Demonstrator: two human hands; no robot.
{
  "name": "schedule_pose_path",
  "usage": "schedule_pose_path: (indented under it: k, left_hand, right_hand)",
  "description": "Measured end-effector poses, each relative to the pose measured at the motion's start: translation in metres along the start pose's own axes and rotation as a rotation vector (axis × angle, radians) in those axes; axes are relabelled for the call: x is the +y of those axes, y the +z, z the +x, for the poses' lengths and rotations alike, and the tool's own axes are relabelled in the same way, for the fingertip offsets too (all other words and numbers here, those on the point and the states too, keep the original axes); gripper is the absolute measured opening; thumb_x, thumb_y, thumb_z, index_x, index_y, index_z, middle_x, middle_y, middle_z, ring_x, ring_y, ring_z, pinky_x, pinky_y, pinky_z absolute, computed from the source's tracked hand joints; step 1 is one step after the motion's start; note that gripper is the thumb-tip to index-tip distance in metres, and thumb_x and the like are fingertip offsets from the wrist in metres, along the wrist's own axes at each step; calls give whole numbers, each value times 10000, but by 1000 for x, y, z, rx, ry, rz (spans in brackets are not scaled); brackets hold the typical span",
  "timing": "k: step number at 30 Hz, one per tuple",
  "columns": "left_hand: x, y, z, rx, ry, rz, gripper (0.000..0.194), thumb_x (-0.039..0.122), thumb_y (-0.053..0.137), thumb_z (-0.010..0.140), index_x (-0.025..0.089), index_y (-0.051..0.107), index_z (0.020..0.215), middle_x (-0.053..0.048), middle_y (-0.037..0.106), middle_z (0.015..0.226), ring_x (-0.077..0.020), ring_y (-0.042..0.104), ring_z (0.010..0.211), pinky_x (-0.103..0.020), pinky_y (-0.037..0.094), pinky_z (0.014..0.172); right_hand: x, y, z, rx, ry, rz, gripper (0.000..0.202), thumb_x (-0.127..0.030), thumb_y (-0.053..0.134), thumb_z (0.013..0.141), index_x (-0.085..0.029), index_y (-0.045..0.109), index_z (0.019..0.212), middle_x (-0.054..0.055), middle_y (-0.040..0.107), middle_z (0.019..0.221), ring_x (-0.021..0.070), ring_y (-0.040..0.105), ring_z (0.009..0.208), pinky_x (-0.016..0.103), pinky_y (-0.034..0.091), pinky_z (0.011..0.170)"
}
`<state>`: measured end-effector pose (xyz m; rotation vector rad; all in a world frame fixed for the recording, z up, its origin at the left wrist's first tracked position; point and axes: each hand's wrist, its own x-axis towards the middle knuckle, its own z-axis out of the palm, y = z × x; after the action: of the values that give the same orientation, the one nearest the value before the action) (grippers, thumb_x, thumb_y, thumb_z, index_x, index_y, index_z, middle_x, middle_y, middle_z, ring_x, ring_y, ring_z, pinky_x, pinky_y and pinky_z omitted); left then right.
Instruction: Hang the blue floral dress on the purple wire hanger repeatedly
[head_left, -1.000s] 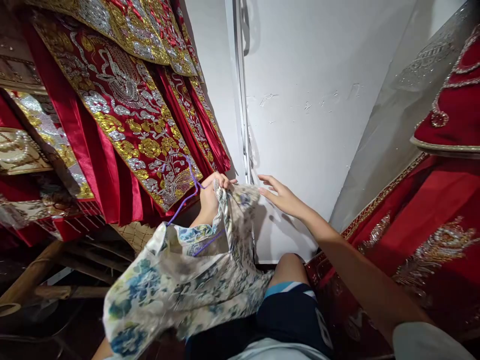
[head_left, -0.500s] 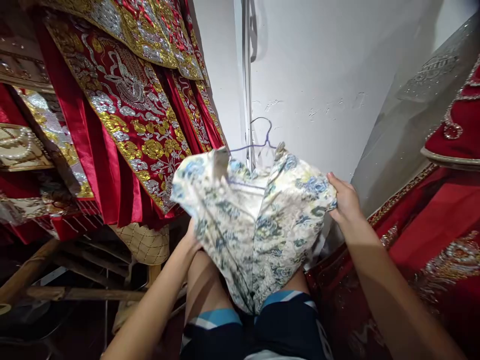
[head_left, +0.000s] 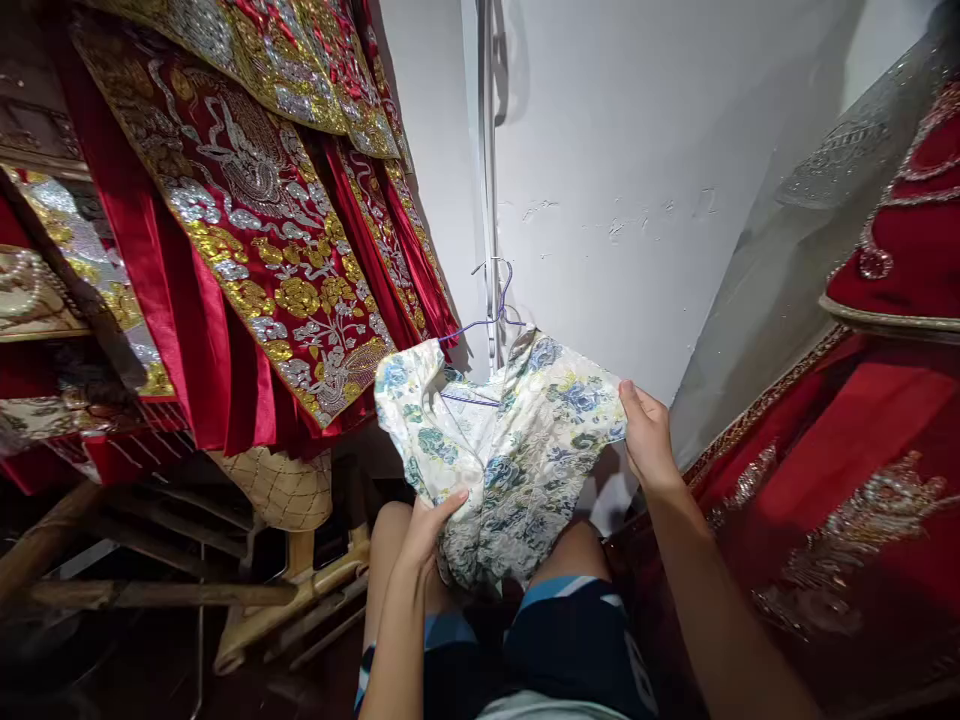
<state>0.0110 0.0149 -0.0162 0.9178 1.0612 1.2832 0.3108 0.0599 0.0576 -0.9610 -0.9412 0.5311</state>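
Note:
A white floral garment (head_left: pixel 525 450) with blue and green flowers hangs on a thin purple wire hanger (head_left: pixel 501 310) in front of me. My left hand (head_left: pixel 431 530) grips its lower left side, thumb on top of the cloth and fingers hidden behind. At the right sleeve's edge, my right hand (head_left: pixel 646 430) pinches the fabric. The neckline is open, and a bar of the hanger shows inside it. The lower part of the garment hangs between my knees.
Red costumes with gold and silver embroidery (head_left: pixel 277 240) hang at the left, above a bamboo frame (head_left: pixel 165 593). Beaded red clothing (head_left: pixel 862 430) fills the right side. Behind the hanger are a white wall (head_left: pixel 615 150) and a vertical metal strip (head_left: pixel 487 180).
The garment has shifted slightly left and down, and its hanger has turned. My left hand has moved inward, its thumb now over the cloth. My right hand has moved a little left and lower.

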Motion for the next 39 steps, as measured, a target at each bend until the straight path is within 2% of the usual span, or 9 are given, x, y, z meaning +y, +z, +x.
schedule_pose_path:
  k: [9, 11, 14, 16, 23, 26, 30, 33, 39]
  left_hand:
    - [9, 4, -26, 46, -20, -99, 740, 252, 877, 627, 177, 597, 1308, -146, 682, 1240, -338, 535, 1298, -464, 367, 1148]
    - [2, 17, -29, 16, -33, -101, 725, 270, 873, 633, 176, 608, 1301, -146, 683, 1239, -334, 534, 1298, -460, 355, 1156]
    - [-10, 33, -31, -48, 10, -110, 738, 340, 858, 649, 178, 596, 1320, -139, 663, 1276, -325, 531, 1301, -456, 334, 1164]
    - [-14, 39, -32, -79, 47, -99, 745, 386, 839, 668, 176, 582, 1335, -136, 644, 1306, -318, 519, 1311, -455, 323, 1166]
    - [-15, 33, -33, -74, 133, 20, 634, 389, 799, 720, 157, 598, 1275, -142, 635, 1302, -299, 536, 1284, -420, 353, 1136]
    - [-24, 33, -30, 212, 274, 63, 634, 382, 763, 755, 159, 537, 1304, -161, 596, 1324, -301, 559, 1243, -430, 411, 1075]
    - [-38, 41, -31, 685, 759, 359, 553, 303, 695, 822, 218, 449, 1310, -157, 411, 1448, -282, 413, 1348, -445, 341, 1109]
    - [-41, 53, -32, 462, 887, 566, 386, 219, 637, 852, 224, 508, 1216, -126, 519, 1288, -266, 479, 1250, -432, 368, 1062]
    - [-32, 69, -19, 53, 680, 621, 110, 185, 454, 927, 194, 508, 832, -27, 572, 806, -174, 542, 779, -273, 399, 706]
  right_hand:
    - [41, 9, -65, 486, -36, -102, 426, -575, 554, 853, -163, 608, 948, 64, 645, 878, 199, 613, 837, 308, 495, 732]
    - [45, 15, -83, 330, 59, -106, 410, -587, 533, 858, -182, 595, 872, 51, 633, 790, 178, 588, 719, 290, 465, 647]
    - [39, 28, -97, -406, 280, -124, 443, -620, 516, 870, -204, 556, 722, 16, 588, 602, 150, 502, 537, 276, 379, 521]
    - [33, 37, -102, -714, 320, -181, 446, -598, 542, 877, -213, 501, 657, -9, 556, 537, 133, 468, 498, 265, 341, 505]
    - [18, 37, -107, -765, 344, -232, 461, -580, 516, 904, -203, 526, 639, -35, 492, 448, 122, 447, 465, 259, 324, 512]
    - [12, 31, -109, -733, 354, -176, 459, -558, 533, 903, -196, 548, 620, -38, 463, 414, 114, 407, 438, 260, 313, 500]
    - [8, 34, -113, -706, 389, -124, 416, -519, 530, 913, -190, 588, 665, -16, 533, 455, 114, 427, 451, 252, 332, 497]
    - [9, 40, -120, -761, 441, -88, 366, -492, 522, 909, -181, 639, 755, 7, 610, 503, 117, 454, 448, 247, 339, 478]
    - [4, 56, -119, -715, 482, -10, 330, -478, 602, 828, -165, 654, 737, 13, 612, 469, 97, 413, 377, 231, 289, 408]
